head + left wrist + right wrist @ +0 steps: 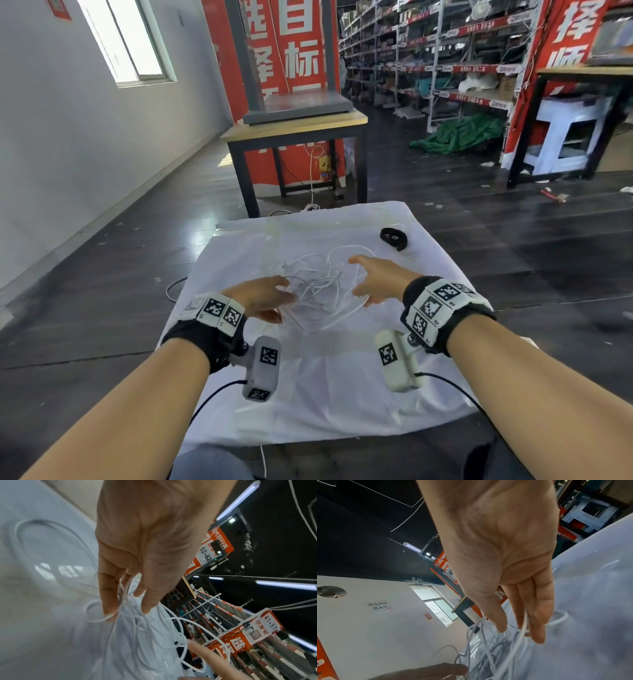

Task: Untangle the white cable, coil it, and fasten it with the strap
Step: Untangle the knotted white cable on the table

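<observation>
A thin white cable (pixel 322 291) lies in a loose tangle on the white cloth (pixel 325 394) that covers the table. My left hand (pixel 286 303) is at the tangle's left side, and my right hand (pixel 358 282) is at its right side. In the left wrist view the left hand (pixel 126 609) has relaxed fingers pushed into the cable (pixel 137 635), with strands running between them. In the right wrist view the right hand (pixel 520 632) keeps its fingers straight, and one strand of the cable (pixel 488 649) runs up between them. A black strap (pixel 394 238) lies apart at the cloth's far right.
A wooden table on a black frame (pixel 294 126) stands just beyond the cloth. Stocked shelves (pixel 445 51) fill the far right, and a window (pixel 130 41) is in the left wall. Another cable (pixel 174 287) lies on the dark floor to the left.
</observation>
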Available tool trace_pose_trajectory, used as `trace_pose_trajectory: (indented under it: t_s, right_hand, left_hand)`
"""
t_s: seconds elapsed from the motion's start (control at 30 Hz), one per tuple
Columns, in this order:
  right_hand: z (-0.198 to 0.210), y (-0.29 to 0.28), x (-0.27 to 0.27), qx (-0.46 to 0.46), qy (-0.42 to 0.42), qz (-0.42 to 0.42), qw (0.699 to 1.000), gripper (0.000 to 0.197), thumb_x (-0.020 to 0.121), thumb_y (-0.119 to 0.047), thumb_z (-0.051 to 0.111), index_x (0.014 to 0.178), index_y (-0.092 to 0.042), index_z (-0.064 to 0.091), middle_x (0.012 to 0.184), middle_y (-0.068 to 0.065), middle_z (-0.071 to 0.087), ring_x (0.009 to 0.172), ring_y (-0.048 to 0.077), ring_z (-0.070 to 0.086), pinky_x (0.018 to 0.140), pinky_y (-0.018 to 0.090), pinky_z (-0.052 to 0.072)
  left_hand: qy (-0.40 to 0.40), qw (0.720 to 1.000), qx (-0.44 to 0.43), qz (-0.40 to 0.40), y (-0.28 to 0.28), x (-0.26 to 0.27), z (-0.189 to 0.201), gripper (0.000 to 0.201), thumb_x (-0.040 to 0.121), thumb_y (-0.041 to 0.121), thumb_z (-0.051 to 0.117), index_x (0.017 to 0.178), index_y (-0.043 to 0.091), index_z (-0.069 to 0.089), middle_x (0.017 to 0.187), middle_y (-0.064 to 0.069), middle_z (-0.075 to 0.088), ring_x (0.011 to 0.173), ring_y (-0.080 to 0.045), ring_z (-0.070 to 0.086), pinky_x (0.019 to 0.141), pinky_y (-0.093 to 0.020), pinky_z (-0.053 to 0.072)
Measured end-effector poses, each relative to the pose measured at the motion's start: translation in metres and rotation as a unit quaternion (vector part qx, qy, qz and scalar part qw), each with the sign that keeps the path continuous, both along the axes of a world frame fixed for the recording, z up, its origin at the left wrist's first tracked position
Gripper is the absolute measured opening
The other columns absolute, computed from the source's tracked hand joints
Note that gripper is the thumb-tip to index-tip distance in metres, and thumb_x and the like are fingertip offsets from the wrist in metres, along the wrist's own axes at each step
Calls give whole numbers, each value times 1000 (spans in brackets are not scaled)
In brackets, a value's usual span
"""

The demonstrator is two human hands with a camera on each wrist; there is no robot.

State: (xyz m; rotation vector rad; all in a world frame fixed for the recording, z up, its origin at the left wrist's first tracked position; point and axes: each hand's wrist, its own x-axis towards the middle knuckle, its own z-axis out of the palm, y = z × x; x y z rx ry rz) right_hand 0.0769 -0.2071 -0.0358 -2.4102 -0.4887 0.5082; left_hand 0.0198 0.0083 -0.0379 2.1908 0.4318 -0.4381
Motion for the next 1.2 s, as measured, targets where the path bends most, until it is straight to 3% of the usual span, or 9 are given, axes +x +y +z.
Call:
trace_pose_trajectory:
  t_s: [0.1,0.2,0.43,0.57,0.67,0.73,0.87,1.03,1.2]
  right_hand:
    - [-8,5,6,-2,10,15,1000,44,91,-12,59,134,-15,51,132,10,51,83,20,62,72,23,53]
    - [-11,9,16,-30,-48,36,998,35,89,-9,60,124,-11,62,125,9,61,104,21,59,80,20,41]
    - [-13,16,38,120,-165,-72,976,38,89,-1,50,127,-6,58,134,13,53,118,25,52,89,19,33]
    - [-18,12,46,9,-115,-54,992,35,93,-6,47,125,-7,59,132,12,57,121,26,52,96,27,38]
    - [-24,9,46,3,-105,-75,992,32,91,-4,44,114,-9,66,111,9,67,89,22,68,88,30,49]
    - [-21,10,43,30,-136,-103,985,30,89,-5,42,102,-12,68,93,4,69,67,18,68,78,31,53]
    - [-14,26,45,108,-168,-106,974,24,88,-7,44,87,-12,68,93,7,71,68,20,69,70,29,55]
    - [-14,50,48,57,-4,-23,998,30,92,-30,59,89,-1,67,87,7,70,59,8,63,51,15,46]
    - [-15,55,45,162,-19,-60,985,18,94,-13,53,78,-9,61,82,8,64,61,10,55,53,17,41]
  left_hand:
    - [-42,998,-41,-15,-6,7,-7,13,96,10,54,108,13,59,102,-10,59,71,-15,57,71,-22,53]
    - [-141,985,86,-53,-6,24,-12,21,90,2,56,103,12,69,97,-5,62,83,-16,57,64,-14,44]
    - [-423,884,194,-47,9,41,0,46,79,-20,49,102,12,72,100,0,47,93,-12,49,79,-7,34]
    - [-291,931,212,-60,16,35,-4,31,87,0,59,112,14,69,111,-2,63,98,-16,58,79,-17,41]
    - [-220,955,196,-42,20,29,-16,30,88,4,58,111,17,70,114,0,68,97,-16,60,67,-14,38]
    - [-218,956,193,-22,20,25,-21,31,88,2,55,110,17,71,114,-1,68,103,-19,61,74,-16,37]
    - [-210,959,189,-21,19,18,-29,30,90,1,53,112,13,70,113,-7,69,105,-26,62,80,-18,38]
    - [-192,956,218,-40,18,18,-20,30,93,9,53,118,19,67,124,-2,64,113,-21,58,86,-18,37]
    - [-141,954,253,-78,22,17,-13,32,96,14,49,125,20,63,129,-3,61,117,-24,56,94,-24,38]
